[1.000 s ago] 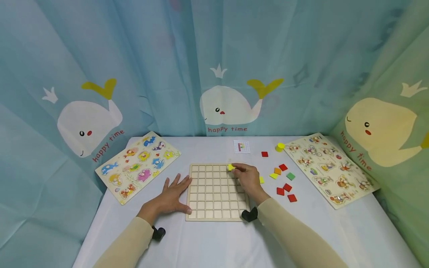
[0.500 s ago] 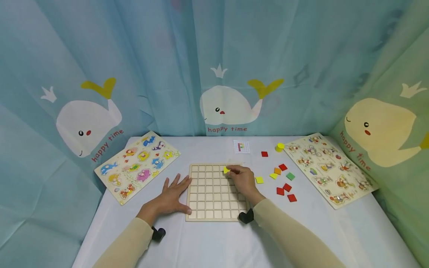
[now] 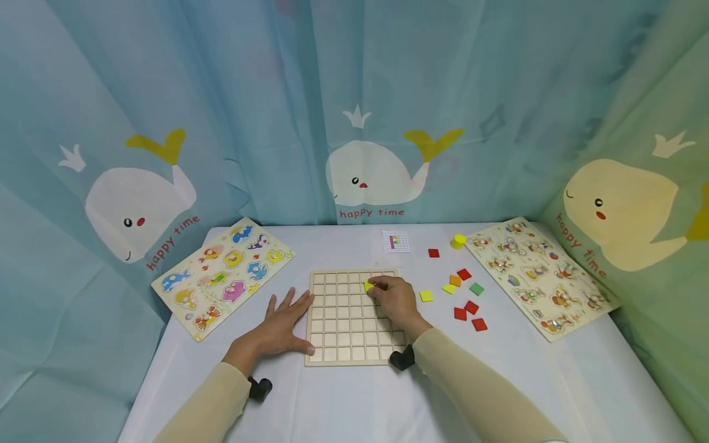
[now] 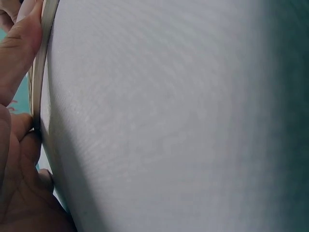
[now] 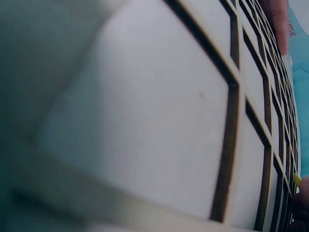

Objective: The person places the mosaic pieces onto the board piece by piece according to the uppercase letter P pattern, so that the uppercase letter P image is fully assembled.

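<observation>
One-handed, pinching a yellow tile (image 3: 368, 287) at the tips of the right hand (image 3: 394, 301), thumb and fingers clamped on it; on or just above the grid board (image 3: 344, 326) beneath those fingers, cannot tell which. Probably light, stiff, slightly slick, hardly fragile; best gripped by opposite edges. Over leftward, touching the grid board's edge with spread-apart fingers of the left hand (image 3: 279, 326).
</observation>
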{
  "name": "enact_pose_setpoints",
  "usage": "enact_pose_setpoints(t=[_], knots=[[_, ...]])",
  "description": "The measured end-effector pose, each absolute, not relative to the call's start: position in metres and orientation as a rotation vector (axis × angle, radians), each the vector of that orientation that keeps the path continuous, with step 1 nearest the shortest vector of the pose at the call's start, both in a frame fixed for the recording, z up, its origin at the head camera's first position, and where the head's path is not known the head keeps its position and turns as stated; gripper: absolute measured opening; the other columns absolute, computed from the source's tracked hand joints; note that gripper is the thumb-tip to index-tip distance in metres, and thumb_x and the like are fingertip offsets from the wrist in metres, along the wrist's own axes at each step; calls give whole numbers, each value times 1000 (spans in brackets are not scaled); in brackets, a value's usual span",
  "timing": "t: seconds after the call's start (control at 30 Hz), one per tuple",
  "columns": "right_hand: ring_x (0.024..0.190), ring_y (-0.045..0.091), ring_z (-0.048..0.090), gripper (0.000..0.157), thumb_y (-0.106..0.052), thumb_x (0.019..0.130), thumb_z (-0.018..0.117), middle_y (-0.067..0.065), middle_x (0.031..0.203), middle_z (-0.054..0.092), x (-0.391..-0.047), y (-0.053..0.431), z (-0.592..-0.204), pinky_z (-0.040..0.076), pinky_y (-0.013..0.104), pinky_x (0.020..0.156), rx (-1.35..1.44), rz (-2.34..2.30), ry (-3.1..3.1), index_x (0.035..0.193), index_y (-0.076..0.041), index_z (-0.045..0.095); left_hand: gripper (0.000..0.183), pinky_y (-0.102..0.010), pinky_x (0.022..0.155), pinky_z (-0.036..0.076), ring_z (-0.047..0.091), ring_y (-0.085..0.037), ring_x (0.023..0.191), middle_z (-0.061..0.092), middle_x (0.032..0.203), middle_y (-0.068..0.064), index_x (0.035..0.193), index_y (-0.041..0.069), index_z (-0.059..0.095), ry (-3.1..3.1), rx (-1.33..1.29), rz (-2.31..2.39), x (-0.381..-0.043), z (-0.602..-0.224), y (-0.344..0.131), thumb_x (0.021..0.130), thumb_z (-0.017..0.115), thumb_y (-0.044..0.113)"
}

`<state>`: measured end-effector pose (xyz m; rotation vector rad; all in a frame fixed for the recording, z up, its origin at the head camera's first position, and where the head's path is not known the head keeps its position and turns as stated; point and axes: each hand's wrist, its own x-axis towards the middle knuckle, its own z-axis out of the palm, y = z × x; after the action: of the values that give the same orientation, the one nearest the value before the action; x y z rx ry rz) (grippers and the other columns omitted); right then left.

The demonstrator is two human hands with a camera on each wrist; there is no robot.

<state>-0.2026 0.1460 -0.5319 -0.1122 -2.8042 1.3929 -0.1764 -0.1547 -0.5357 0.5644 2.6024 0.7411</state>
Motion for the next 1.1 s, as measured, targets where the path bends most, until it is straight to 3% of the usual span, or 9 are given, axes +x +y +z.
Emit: enact_pose_setpoints(t=[0.57, 1.1], knots=[[111, 27, 71, 19, -14, 96, 77, 4, 109, 79, -204, 141, -533, 58, 47, 97, -54, 1293, -2867, 115, -11, 82, 125, -61, 130, -15, -5, -33, 165, 19, 177, -3, 169, 16, 25, 2600, 544, 735, -175, -537, -156, 72, 92, 56], [100, 22, 67, 21, -13, 95, 78, 4, 105, 76, -204, 142, -531, 57, 43, 90, -72, 1266, -2894, 116, -13, 82, 125, -61, 130, -15, -5, -33, 165, 20, 177, -3, 169, 15, 26, 2598, 558, 737, -176, -536, -155, 71, 92, 56]])
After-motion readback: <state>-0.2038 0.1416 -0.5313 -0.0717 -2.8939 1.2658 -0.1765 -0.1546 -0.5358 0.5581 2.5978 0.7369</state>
